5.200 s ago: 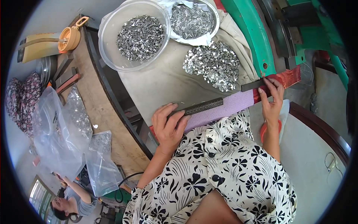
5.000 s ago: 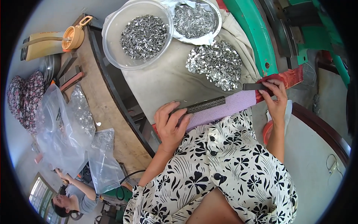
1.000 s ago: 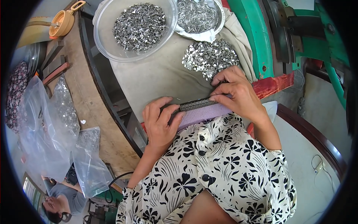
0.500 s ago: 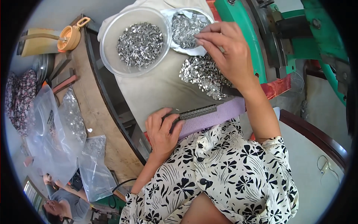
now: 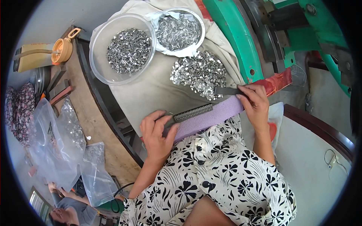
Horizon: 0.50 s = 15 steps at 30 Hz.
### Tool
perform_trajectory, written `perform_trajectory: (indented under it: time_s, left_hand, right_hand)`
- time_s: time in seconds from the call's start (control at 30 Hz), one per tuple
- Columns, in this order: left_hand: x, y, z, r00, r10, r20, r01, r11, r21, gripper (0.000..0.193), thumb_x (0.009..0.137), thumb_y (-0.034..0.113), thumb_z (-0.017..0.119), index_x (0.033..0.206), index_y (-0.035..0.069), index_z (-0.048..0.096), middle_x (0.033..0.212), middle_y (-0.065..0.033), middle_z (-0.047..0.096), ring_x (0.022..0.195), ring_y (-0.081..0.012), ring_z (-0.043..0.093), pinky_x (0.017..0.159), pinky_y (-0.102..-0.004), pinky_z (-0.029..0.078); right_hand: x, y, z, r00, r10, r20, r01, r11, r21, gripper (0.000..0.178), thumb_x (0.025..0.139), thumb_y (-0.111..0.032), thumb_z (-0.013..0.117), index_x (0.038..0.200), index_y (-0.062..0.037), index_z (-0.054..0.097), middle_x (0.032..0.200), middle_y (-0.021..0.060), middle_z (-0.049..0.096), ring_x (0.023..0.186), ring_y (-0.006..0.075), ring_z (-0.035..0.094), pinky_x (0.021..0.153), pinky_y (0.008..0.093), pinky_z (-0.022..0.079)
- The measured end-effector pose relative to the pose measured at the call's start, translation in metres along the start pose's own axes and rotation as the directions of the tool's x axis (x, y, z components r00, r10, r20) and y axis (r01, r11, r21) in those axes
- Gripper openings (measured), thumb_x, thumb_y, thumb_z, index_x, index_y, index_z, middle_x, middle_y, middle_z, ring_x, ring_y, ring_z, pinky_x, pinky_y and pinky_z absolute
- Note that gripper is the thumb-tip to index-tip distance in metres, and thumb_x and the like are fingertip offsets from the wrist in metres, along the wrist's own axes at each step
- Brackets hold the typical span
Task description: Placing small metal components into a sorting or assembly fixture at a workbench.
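Observation:
A dark, slotted metal bar (image 5: pixel 194 112) lies along the far edge of a purple woven pad (image 5: pixel 222 112), with a row of small pieces set along it. My left hand (image 5: pixel 155 133) is closed round the bar's left end, thumb on the near side and fingers on the far side. Between thumb and fingertips my right hand (image 5: pixel 257 103) pinches the right end of a flat dark strip (image 5: pixel 228 91). The strip's other end touches a heap of small shiny metal pieces (image 5: pixel 200 71) on the cloth.
Beyond the heap stand a clear plastic tub (image 5: pixel 95 56) of metal bits and a lined bowl (image 5: pixel 202 30) of thin metal pins. A green machine (image 5: pixel 233 41) rises at the right. Plastic bags (image 5: pixel 56 143) lie on the wooden table (image 5: pixel 113 150) at left, where another person (image 5: pixel 75 209) sits.
My right hand has come down from the bowl of pins to the flat dark strip and taken hold of its end. My left hand stays at the slotted bar.

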State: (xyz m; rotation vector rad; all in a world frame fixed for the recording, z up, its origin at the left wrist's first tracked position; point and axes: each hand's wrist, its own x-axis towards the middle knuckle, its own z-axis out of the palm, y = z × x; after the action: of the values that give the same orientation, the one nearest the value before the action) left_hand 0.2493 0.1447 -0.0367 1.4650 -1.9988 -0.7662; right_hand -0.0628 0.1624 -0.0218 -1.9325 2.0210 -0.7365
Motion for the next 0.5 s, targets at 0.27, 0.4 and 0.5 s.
perform_trajectory:
  time_s: [0.27,0.4,0.5]
  left_hand:
    - [0.002,0.006,-0.005,0.988,-0.137,-0.072,0.12,0.972,-0.203,0.021,0.08,0.002,0.076,0.099,0.0,0.067,0.107,-0.0141,0.062,0.094,-0.0271,0.062,0.079,-0.0334,0.05]
    - [-0.001,0.011,-0.009,0.961,-0.276,-0.025,0.255,0.915,-0.312,0.014,0.085,0.005,0.073,0.096,0.0,0.066,0.099,-0.0118,0.059,0.081,-0.0216,0.061,0.072,-0.0304,0.05]
    - [-0.001,0.01,-0.01,0.963,-0.268,-0.013,0.252,0.922,-0.295,0.011,0.088,0.007,0.071,0.094,0.0,0.065,0.096,-0.0107,0.058,0.075,-0.0183,0.06,0.067,-0.0287,0.049]
  right_hand:
    - [0.003,-0.004,-0.008,0.998,-0.04,0.052,0.043,0.997,-0.062,0.031,0.073,-0.008,0.08,0.104,-0.0056,0.075,0.09,0.0087,0.065,0.083,0.0255,0.06,0.072,0.0352,0.049]
    - [-0.008,-0.014,-0.018,1.0,0.009,-0.018,-0.009,1.0,-0.009,0.03,0.072,-0.006,0.08,0.102,-0.0042,0.075,0.092,0.0081,0.066,0.082,0.0244,0.062,0.071,0.0337,0.05]
    - [0.0,-0.037,-0.021,0.993,-0.111,0.047,0.108,0.993,0.057,0.033,0.069,-0.004,0.081,0.102,-0.0049,0.075,0.093,0.0069,0.066,0.082,0.0235,0.062,0.07,0.0343,0.051]
